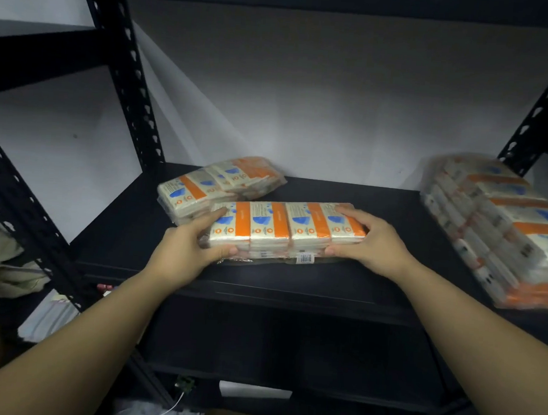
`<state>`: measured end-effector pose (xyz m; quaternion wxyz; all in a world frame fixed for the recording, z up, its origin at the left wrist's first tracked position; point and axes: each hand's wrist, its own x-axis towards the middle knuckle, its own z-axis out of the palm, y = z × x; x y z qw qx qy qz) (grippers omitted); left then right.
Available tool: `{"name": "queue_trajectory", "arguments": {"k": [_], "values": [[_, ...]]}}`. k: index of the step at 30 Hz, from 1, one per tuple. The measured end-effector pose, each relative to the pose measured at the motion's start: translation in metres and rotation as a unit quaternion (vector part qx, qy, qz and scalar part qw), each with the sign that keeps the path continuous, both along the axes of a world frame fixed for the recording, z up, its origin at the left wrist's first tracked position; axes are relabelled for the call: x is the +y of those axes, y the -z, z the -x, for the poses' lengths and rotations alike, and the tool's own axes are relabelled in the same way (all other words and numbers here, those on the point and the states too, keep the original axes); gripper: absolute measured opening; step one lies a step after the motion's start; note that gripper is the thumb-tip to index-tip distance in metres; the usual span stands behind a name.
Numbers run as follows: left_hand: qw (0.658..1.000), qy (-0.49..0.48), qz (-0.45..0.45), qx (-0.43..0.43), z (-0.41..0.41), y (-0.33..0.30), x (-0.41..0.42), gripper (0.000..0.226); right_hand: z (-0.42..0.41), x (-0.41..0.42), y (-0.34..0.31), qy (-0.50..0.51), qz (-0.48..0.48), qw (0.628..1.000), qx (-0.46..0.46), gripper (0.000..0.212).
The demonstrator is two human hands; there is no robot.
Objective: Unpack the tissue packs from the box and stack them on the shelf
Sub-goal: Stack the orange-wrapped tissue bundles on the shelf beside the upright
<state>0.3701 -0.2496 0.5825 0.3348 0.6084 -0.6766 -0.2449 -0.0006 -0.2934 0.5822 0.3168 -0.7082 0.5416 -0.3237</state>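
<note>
A long white-and-orange tissue pack [285,229] lies across the middle of the dark shelf [294,279]. My left hand [188,245] grips its left end, thumb under the front edge and fingers on top. At the pack's right end, my right hand [371,242] holds it the same way. Behind it to the left a second tissue pack [218,181] lies at an angle, its near edge touching the held pack. A tall stack of tissue packs [496,230] stands at the shelf's right end. The box is not in view.
Black perforated uprights [131,83] frame the shelf on the left and right, with a white wall [305,97] behind. Crumpled beige cloth [3,255] lies at the far left. A lower shelf [287,391] holds a white card and a cable.
</note>
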Motion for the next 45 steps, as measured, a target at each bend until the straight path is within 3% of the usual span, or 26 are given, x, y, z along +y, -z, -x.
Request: {"name": "queue_trajectory", "arguments": {"k": [9,14,20,25,29,39,45], "values": [[0.993,-0.014,0.003,0.115,0.001,-0.013,-0.009,0.078,0.003,-0.002,-0.006,0.059,0.008,0.994,-0.092,0.086],[0.982,0.016,0.015,0.19,0.019,-0.049,-0.029,0.073,0.016,0.005,-0.051,0.095,0.06,0.987,-0.112,0.09],[0.952,0.093,0.022,0.291,0.078,-0.1,-0.07,0.055,0.053,0.034,-0.122,0.188,0.135,0.972,-0.035,0.085],[0.925,0.171,0.009,0.34,0.156,-0.122,-0.112,0.044,0.097,0.075,-0.155,0.303,0.201,0.93,0.061,0.069],[0.904,0.252,-0.003,0.346,0.228,-0.124,-0.15,0.042,0.129,0.105,-0.164,0.372,0.2,0.904,0.066,0.054],[0.842,0.368,-0.108,0.38,0.369,-0.108,-0.214,0.034,0.168,0.138,-0.151,0.485,0.209,0.845,0.084,0.065],[0.816,0.394,-0.133,0.402,0.397,-0.103,-0.234,0.051,0.162,0.134,-0.139,0.511,0.222,0.823,0.109,0.06]]}}
